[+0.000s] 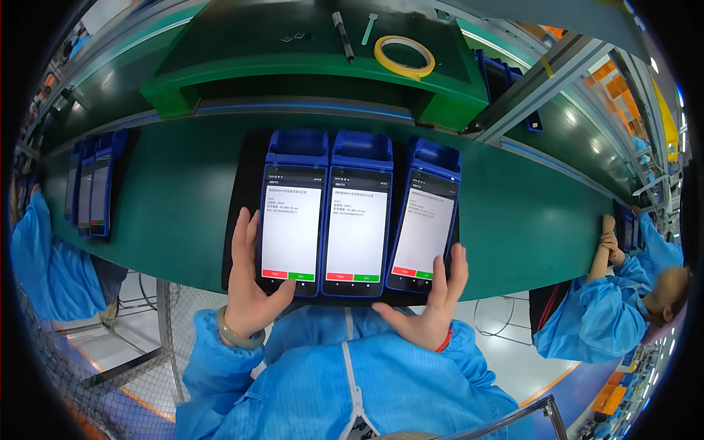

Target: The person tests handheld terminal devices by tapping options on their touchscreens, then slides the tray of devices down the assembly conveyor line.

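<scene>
Three blue handheld payment terminals stand side by side on a black mat (249,165), screens up and lit white with a red and a green button low on each. My left hand (253,290) lies along the left edge of the left terminal (291,220). Its fingers are stretched and its thumb reaches over the terminal's lower edge by the green button. The middle terminal (357,224) is untouched. At the lower right corner of the slightly tilted right terminal (423,220) is my right hand (425,312), fingers spread and upright, its thumb pointing toward the middle terminal's lower edge.
A green raised shelf (293,77) behind holds a black marker (342,37), a light green stick tool (369,29) and a yellow tape roll (405,57). More terminals (95,183) stand at left. Co-workers in blue smocks sit at left and right (598,315). A metal post (543,84) rises behind right.
</scene>
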The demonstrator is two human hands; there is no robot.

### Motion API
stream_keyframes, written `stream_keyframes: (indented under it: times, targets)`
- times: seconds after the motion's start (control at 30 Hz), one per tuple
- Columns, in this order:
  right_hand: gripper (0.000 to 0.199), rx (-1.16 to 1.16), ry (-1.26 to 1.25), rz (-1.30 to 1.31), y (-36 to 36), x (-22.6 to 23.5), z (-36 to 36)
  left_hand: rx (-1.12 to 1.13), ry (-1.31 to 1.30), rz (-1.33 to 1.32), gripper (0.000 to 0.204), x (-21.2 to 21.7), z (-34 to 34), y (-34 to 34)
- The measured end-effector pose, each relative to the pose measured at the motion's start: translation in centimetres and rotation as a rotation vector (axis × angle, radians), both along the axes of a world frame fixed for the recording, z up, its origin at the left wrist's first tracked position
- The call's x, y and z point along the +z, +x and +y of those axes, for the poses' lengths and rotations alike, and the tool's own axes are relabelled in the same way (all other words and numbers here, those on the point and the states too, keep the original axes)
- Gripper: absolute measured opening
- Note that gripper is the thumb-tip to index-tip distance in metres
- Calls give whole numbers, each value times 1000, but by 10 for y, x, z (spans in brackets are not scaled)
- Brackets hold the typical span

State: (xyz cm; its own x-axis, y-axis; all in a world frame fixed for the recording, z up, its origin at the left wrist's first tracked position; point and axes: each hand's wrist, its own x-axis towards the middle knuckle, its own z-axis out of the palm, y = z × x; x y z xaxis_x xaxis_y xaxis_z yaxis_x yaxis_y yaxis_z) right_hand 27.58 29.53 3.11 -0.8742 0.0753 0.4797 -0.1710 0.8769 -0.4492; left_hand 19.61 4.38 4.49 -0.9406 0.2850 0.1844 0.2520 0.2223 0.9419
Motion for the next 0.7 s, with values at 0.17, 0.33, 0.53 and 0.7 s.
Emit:
stream_keyframes:
  times: [0.17, 0.33, 0.53, 0.7]
  targets:
    - [37, 83, 64, 27, 10, 28, -4, 76, -38, 17, 94, -1, 6, 2]
    - [42, 150, 67, 2, 2, 31, -21, 105, -29, -7, 92, 0, 10, 0]
    - [43, 119, 31, -35, 3, 31, -21, 41, 18, 28, 89, -2, 4, 0]
    - [33, -128, 50, 55, 18, 20, 13, -31, 42, -20, 97, 2, -1, -1]
